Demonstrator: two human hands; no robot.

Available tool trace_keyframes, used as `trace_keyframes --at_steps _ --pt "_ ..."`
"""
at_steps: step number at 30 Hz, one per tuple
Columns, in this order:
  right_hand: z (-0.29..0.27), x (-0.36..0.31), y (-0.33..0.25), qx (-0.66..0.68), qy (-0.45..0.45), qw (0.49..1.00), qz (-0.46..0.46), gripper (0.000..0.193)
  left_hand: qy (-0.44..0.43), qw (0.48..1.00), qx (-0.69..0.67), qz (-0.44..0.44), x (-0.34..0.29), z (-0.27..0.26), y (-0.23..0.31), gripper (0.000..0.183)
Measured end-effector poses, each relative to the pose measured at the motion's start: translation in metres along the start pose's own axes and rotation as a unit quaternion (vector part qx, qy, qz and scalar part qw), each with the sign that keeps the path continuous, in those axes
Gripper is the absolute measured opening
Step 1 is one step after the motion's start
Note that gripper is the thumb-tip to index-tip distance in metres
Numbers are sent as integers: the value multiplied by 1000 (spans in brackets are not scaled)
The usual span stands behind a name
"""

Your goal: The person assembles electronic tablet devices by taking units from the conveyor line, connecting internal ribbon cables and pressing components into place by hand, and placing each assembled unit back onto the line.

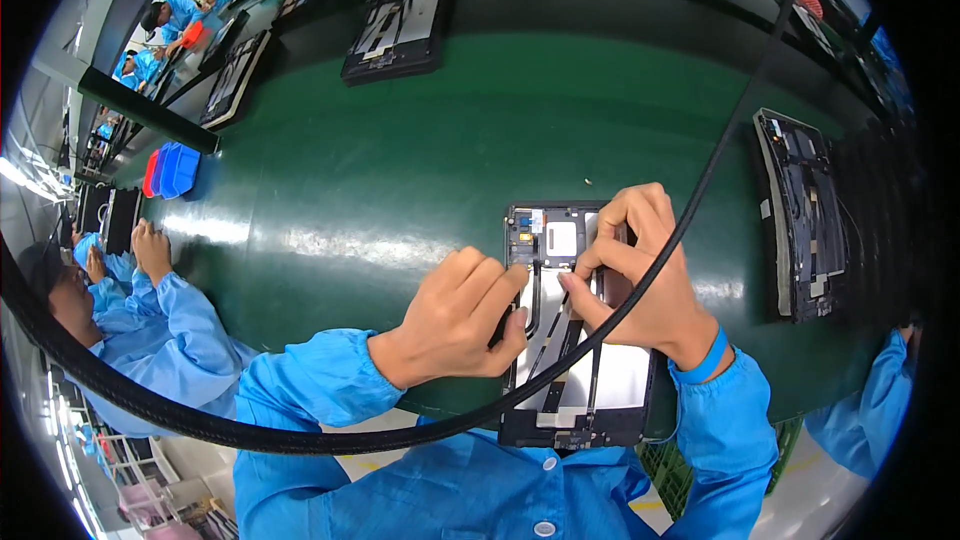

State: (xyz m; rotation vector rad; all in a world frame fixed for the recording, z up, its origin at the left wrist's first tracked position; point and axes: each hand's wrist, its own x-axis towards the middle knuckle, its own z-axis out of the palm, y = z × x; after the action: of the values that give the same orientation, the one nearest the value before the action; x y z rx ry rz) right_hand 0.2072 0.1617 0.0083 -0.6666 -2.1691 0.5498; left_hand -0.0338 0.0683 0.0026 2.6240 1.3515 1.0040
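An opened tablet (622, 380) lies at the table's near edge, its inside facing up, with silvery panels, thin dark cables and a circuit board at the far end. My left hand (455, 315) is closed at the tablet's left side, fingertips over its edge. Something dark shows between thumb and fingers there, too hidden to name. Over the tablet's upper right part, my right hand (645, 275) is closed in a pinch, thumb and forefinger near the board's lower edge. What it pinches, if anything, is too small to make out. A blue band circles that wrist.
A thick black cable (400, 437) arcs across the front of the view. Other opened tablets lie at the far side (400, 25) and at the right (805, 210) of the green table (330, 170). Blue bins (178, 170) stand at left, near a co-worker's hand (152, 252).
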Motion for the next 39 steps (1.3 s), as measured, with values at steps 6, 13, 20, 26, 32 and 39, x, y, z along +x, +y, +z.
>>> trace_keyframes --at_steps 6,13,20,26,32,39 --pt "-32 -10 3 -68 -25 996 45 17 31 997 36 68 1 2 -25 30" --pt "-46 -13 14 -15 -51 989 138 19 -37 984 -104 143 41 11 -34 25" --pt "-59 -16 32 113 -88 964 223 16 -115 966 -186 139 48 19 -9 32" --pt "-65 -18 37 185 -126 935 276 19 -109 968 -190 124 49 25 13 35" --pt "-67 -19 37 180 -134 940 256 14 -62 985 -140 80 50 38 26 29" --pt "-62 -22 42 198 -121 943 239 24 -75 991 -84 75 50 37 29 32"
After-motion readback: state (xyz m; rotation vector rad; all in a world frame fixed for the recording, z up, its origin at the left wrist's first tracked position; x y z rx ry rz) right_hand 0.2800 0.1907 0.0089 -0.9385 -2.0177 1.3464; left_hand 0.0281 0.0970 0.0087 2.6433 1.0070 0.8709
